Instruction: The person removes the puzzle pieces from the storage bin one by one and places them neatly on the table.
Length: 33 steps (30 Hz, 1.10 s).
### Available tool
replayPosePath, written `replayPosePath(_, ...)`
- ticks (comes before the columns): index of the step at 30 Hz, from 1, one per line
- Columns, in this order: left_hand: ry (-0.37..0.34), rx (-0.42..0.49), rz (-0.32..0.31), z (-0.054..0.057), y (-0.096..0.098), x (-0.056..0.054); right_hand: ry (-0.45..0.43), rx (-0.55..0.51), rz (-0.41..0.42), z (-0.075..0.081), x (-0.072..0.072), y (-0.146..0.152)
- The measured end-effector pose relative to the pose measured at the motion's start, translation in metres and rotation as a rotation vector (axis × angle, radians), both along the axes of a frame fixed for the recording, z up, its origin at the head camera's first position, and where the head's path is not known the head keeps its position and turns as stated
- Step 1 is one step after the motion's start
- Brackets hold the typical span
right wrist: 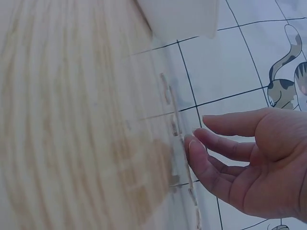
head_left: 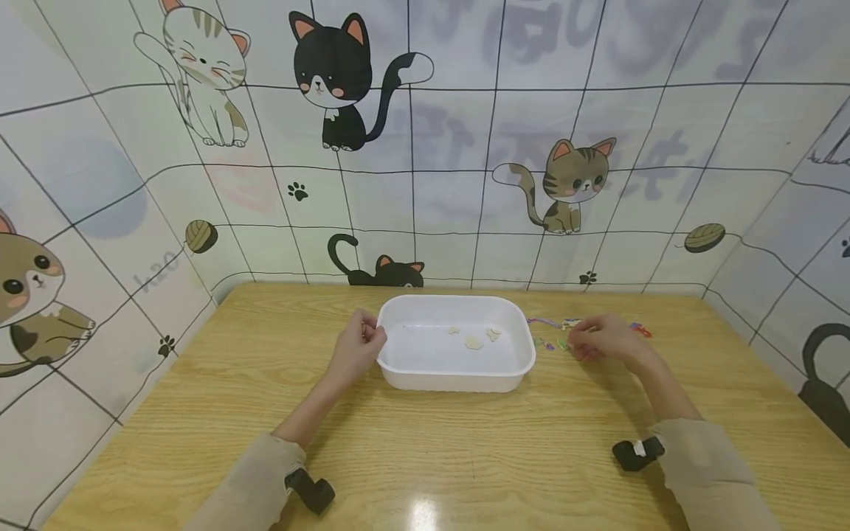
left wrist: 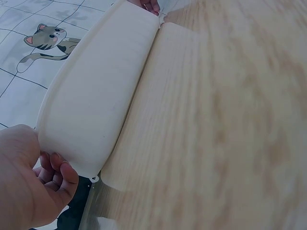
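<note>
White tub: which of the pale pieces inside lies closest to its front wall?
In the head view, the middle piece, which also looks broadest. The left piece and right piece both lie farther back.

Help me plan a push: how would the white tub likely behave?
The white tub probably slides rather than tips, being low and wide. Its thin-looking walls suggest it is light for its size. The pale pieces inside may shift.

Wht tub (head_left: 458, 380), brn wood-grain tbl (head_left: 425, 439), blk-grid wht wall (head_left: 451, 214).
</note>
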State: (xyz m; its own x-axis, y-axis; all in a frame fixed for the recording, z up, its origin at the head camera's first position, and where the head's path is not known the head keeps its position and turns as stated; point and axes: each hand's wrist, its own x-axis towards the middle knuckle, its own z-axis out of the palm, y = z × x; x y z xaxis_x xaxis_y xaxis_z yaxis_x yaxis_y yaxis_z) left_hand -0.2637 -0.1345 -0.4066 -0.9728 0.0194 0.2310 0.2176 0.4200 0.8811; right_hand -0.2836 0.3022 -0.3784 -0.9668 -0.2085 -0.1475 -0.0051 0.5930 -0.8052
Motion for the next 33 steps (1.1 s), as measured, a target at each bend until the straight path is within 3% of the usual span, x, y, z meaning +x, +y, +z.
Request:
replayPosePath(9,-0.003,-0.004,0.0,-0.001,-0.001,0.0,0.079,0.028,0.006,0.015,0.005,-0.01)
replayPosePath(23,-0.005,-0.003,-0.004,0.001,-0.001,0.001,0.207,0.022,0.019,0.035,0.013,-0.049)
replayPosePath(33,-0.005,-0.006,-0.005,0.001,0.0,0.001,0.202,-0.024,0.065,0.04,0.011,-0.081)
